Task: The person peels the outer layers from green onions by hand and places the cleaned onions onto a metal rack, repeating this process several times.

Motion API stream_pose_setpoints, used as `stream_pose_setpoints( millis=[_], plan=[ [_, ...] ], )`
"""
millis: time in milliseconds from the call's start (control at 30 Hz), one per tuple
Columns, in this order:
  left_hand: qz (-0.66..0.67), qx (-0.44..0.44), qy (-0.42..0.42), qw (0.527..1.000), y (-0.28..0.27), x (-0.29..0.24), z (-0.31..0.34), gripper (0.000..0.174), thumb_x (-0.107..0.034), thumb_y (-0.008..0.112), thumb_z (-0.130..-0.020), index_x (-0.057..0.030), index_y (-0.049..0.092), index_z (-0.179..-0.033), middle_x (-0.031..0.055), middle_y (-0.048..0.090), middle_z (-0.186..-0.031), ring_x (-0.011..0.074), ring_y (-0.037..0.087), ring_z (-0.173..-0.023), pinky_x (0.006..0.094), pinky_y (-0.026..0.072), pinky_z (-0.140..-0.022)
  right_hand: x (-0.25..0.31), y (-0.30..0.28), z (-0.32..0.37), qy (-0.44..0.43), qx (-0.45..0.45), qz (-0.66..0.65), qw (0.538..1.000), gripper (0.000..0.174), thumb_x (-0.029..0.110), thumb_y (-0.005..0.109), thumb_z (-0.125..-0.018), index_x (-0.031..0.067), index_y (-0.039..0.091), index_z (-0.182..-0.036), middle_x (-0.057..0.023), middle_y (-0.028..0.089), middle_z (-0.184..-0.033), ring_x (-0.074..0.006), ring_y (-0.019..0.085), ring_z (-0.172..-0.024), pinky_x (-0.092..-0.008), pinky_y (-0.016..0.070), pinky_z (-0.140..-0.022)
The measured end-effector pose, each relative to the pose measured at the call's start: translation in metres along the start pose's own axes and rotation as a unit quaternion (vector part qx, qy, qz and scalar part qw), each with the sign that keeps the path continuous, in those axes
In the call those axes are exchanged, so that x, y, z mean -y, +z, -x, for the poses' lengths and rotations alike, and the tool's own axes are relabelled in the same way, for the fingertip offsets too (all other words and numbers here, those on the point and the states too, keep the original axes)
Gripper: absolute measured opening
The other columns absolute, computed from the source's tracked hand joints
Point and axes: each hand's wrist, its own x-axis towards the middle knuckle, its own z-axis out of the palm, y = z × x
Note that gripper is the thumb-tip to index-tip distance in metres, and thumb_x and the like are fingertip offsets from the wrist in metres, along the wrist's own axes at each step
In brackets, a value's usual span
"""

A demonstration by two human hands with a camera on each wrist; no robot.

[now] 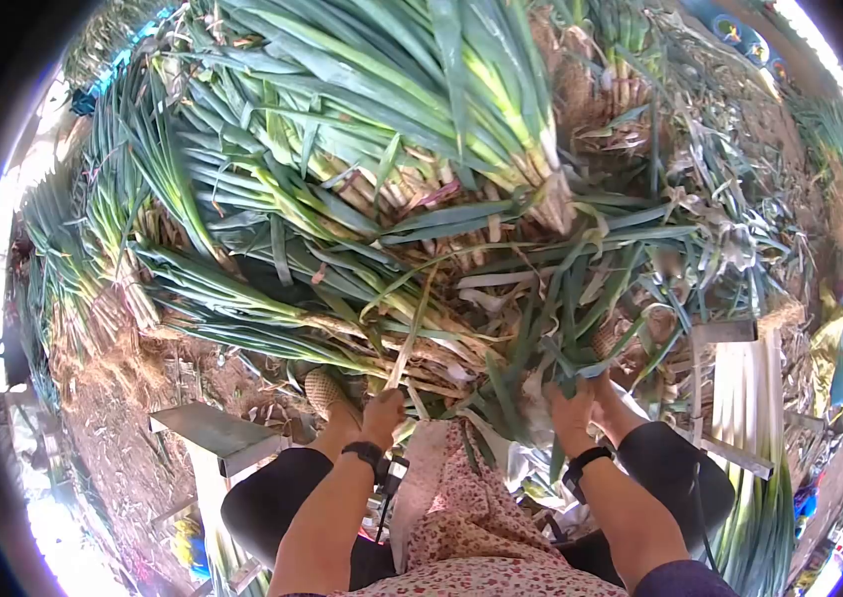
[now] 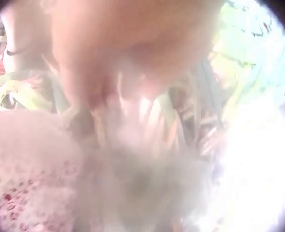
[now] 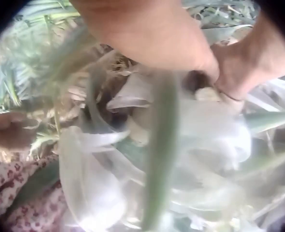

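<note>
In the head view my left hand [image 1: 383, 416] is low and left of centre, its fingers curled around a thin, pale green onion stalk [image 1: 405, 360] that slants up and away. The left wrist view is badly blurred, with the curled fingers [image 2: 132, 58] at the top. My right hand [image 1: 571, 413] is to the right of the flowered apron [image 1: 456, 478], its fingers bent around green onion leaves [image 1: 569, 384]. Beneath it in the right wrist view, a blurred green leaf [image 3: 162, 150] hangs over whitish peeled skins [image 3: 91, 179].
A large heap of green onions [image 1: 332, 139] with roots fills the ground ahead. Loose leaves and skins litter the right side. Metal-framed stands [image 1: 217, 434] flank both knees, and long white-stemmed green onions [image 1: 755, 398] lie at the right one. Feet in patterned footwear [image 1: 324, 392] stand at the heap's near edge.
</note>
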Motion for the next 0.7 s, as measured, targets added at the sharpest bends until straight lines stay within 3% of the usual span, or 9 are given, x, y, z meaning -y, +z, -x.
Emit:
stream_pose_setpoints(
  millis=[67, 167, 233, 267, 400, 467, 533, 633, 700],
  plan=[
    [-0.049, -0.042, 0.065, 0.996, -0.036, 0.019, -0.039, 0.026, -0.019, 0.061, -0.081, -0.0052, 0.058, -0.102, 0.0035, 0.058, -0.079, 0.016, 0.054, -0.067, 0.0274, 0.0427, -0.058, 0.044, -0.008, -0.019, -0.123, -0.061, 0.003, 0.991, 0.063, 0.035, 0.069, -0.074, -0.0045, 0.054, -0.12, -0.0273, 0.056, -0.117, -0.04, 0.048, -0.115, -0.0408, 0.0373, -0.098],
    [-0.314, -0.029, 0.207, 0.926, -0.085, 0.039, -0.067, 0.039, -0.014, 0.062, -0.08, -0.0043, 0.053, -0.116, 0.011, 0.062, -0.091, 0.0257, 0.059, -0.08, 0.0341, 0.0467, -0.07, 0.127, -0.008, -0.042, -0.126, 0.103, -0.1, 0.982, 0.069, 0.041, 0.071, -0.072, -0.0027, 0.054, -0.122, -0.0283, 0.056, -0.114, -0.0406, 0.052, -0.11, -0.0412, 0.0392, -0.096],
    [-0.487, -0.095, 0.231, 0.837, -0.072, -0.002, -0.022, 0.05, -0.009, 0.063, -0.078, -0.0041, 0.047, -0.125, 0.0173, 0.062, -0.102, 0.0337, 0.06, -0.092, 0.0392, 0.0474, -0.079, 0.16, 0.018, -0.067, -0.103, 0.24, -0.036, 0.965, 0.076, 0.047, 0.07, -0.071, -0.0048, 0.052, -0.123, -0.0287, 0.056, -0.116, -0.04, 0.053, -0.11, -0.0408, 0.0403, -0.095],
    [-0.423, -0.061, 0.194, 0.883, -0.084, 0.017, -0.048, 0.06, -0.001, 0.061, -0.076, -0.0033, 0.038, -0.131, 0.0235, 0.057, -0.114, 0.0412, 0.055, -0.104, 0.0425, 0.0452, -0.088, 0.173, 0.033, -0.077, -0.091, 0.306, -0.002, 0.948, 0.079, 0.051, 0.07, -0.071, -0.0058, 0.051, -0.123, -0.0289, 0.056, -0.117, -0.0397, 0.054, -0.11, -0.0406, 0.0409, -0.094],
    [-0.398, -0.134, 0.157, 0.894, -0.074, -0.006, -0.057, 0.056, 0.003, 0.054, -0.077, -0.002, 0.038, -0.131, 0.0238, 0.057, -0.111, 0.0416, 0.055, -0.102, 0.0433, 0.0445, -0.088, 0.182, 0.124, -0.112, -0.22, 0.295, 0.108, 0.924, 0.082, 0.057, 0.067, -0.071, -0.0102, 0.055, -0.117, -0.0257, 0.057, -0.118, -0.0349, 0.06, -0.103, -0.0379, 0.0457, -0.088],
    [-0.18, -0.125, 0.25, 0.943, -0.084, 0.043, -0.122, 0.053, -0.005, 0.057, -0.08, -0.0023, 0.04, -0.13, 0.0217, 0.058, -0.11, 0.0394, 0.055, -0.101, 0.0426, 0.0441, -0.089, 0.195, 0.148, -0.112, -0.142, 0.368, 0.121, 0.911, 0.081, 0.056, 0.068, -0.071, -0.0104, 0.055, -0.115, -0.0266, 0.059, -0.114, -0.036, 0.06, -0.098, -0.04, 0.0464, -0.085],
    [0.195, -0.043, 0.115, 0.973, -0.068, 0.004, -0.122, 0.052, -0.021, 0.058, -0.083, -0.0031, 0.041, -0.129, 0.0166, 0.057, -0.114, 0.0343, 0.055, -0.102, 0.0405, 0.0436, -0.09, 0.212, 0.156, -0.096, -0.1, 0.427, 0.143, 0.887, 0.072, 0.048, 0.072, -0.068, -0.0082, 0.057, -0.11, -0.0278, 0.059, -0.109, -0.0378, 0.061, -0.095, -0.0418, 0.0472, -0.082],
    [0.541, 0.073, -0.017, 0.838, -0.046, -0.038, -0.122, 0.059, -0.044, 0.06, -0.087, -0.0043, 0.043, -0.127, 0.009, 0.054, -0.118, 0.0266, 0.055, -0.102, 0.0374, 0.043, -0.091, 0.198, 0.168, -0.068, -0.23, 0.332, 0.123, 0.907, 0.069, 0.047, 0.075, -0.062, -0.0004, 0.058, -0.11, -0.0275, 0.063, -0.095, -0.041, 0.061, -0.09, -0.0438, 0.0488, -0.079],
    [0.519, 0.075, -0.005, 0.852, -0.037, -0.027, -0.149, 0.056, -0.038, 0.06, -0.088, -0.0066, 0.041, -0.13, 0.0093, 0.052, -0.116, 0.025, 0.055, -0.102, 0.0371, 0.0438, -0.089, 0.186, 0.165, -0.072, -0.238, 0.375, 0.098, 0.89, 0.071, 0.043, 0.076, -0.063, -0.0008, 0.054, -0.114, -0.0278, 0.063, -0.092, -0.0405, 0.061, -0.09, -0.0434, 0.049, -0.079]
  ],
)
